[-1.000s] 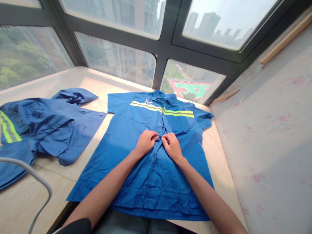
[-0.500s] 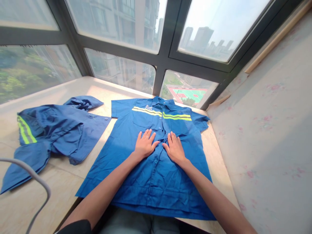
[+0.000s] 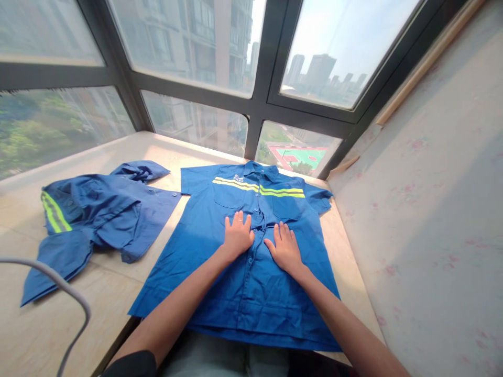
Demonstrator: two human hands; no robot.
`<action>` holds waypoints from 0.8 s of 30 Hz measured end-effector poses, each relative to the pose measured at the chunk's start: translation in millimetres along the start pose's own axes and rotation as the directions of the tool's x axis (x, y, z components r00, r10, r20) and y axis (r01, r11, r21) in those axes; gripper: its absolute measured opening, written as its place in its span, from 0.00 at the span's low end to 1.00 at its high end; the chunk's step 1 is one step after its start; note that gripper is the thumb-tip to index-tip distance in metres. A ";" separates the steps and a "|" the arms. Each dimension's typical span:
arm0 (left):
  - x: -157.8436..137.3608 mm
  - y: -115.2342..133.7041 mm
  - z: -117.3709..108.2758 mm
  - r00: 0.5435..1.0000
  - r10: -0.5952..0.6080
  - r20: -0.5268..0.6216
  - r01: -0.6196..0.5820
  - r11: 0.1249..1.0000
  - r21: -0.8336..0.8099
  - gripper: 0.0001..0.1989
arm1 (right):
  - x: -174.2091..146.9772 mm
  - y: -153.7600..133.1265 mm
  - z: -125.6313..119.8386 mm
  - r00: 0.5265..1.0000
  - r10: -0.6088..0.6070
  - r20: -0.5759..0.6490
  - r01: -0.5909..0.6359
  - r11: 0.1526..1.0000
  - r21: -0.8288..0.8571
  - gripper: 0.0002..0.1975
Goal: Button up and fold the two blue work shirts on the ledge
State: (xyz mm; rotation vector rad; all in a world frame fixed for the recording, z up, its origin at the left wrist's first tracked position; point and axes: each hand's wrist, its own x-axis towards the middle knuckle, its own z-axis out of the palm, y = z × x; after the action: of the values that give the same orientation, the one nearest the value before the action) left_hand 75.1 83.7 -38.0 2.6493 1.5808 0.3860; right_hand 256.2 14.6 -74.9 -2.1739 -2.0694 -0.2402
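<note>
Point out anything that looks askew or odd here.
The crumpled shirt at left lies bunched, unlike the spread shirt beside it. Between the left hand and right hand, the front placket puckers instead of lying flat. A strip along the wall seems peeled loose.

My left hand (image 3: 238, 236) and right hand (image 3: 286, 248) lie flat on a blue short-sleeved work shirt (image 3: 271, 285), beside its buttons (image 3: 250, 260).

Black left sleeve (image 3: 131, 364), thin finger ring (image 3: 240, 220), greyish trousers (image 3: 212, 356).
</note>
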 end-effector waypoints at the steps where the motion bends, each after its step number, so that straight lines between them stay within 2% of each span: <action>1: -3.7 5.0 -0.6 0.999 0.042 -0.017 -0.042 0.999 0.008 0.28 | -1.5 -1.0 -0.8 1.000 -0.002 -0.007 0.002 1.000 -0.008 0.37; 4: -17.1 15.4 4.3 0.991 0.125 -0.037 -0.126 0.992 -0.016 0.28 | -5.6 -3.2 -1.8 1.000 -0.001 -0.029 0.000 1.000 -0.023 0.36; 7: -27.3 16.0 12.7 0.995 0.097 -0.039 -0.099 0.994 -0.054 0.32 | -8.1 -4.3 -2.2 0.999 0.004 -0.042 -0.005 1.000 -0.014 0.36; 10: -29.5 9.3 14.7 0.992 0.121 -0.031 -0.123 0.989 -0.082 0.36 | -8.5 -4.9 -2.8 0.999 0.013 -0.047 -0.013 1.000 0.003 0.35; 18: -33.2 -19.3 -3.8 0.991 0.029 0.127 -0.025 0.999 -0.034 0.34 | -20.6 -8.6 -6.2 0.998 -0.015 -0.065 0.014 1.000 -0.014 0.35; 24: -39.3 -25.8 -24.6 0.966 0.044 0.254 -0.045 0.999 -0.002 0.37 | -29.1 -7.8 -29.1 0.995 -0.092 0.027 0.092 0.996 0.000 0.36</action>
State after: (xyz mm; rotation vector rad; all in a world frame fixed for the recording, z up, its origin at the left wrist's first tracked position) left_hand 29.5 59.5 -25.8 2.6132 1.4480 0.0393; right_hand 246.3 -19.4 -52.5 -2.0966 -2.1872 -0.2234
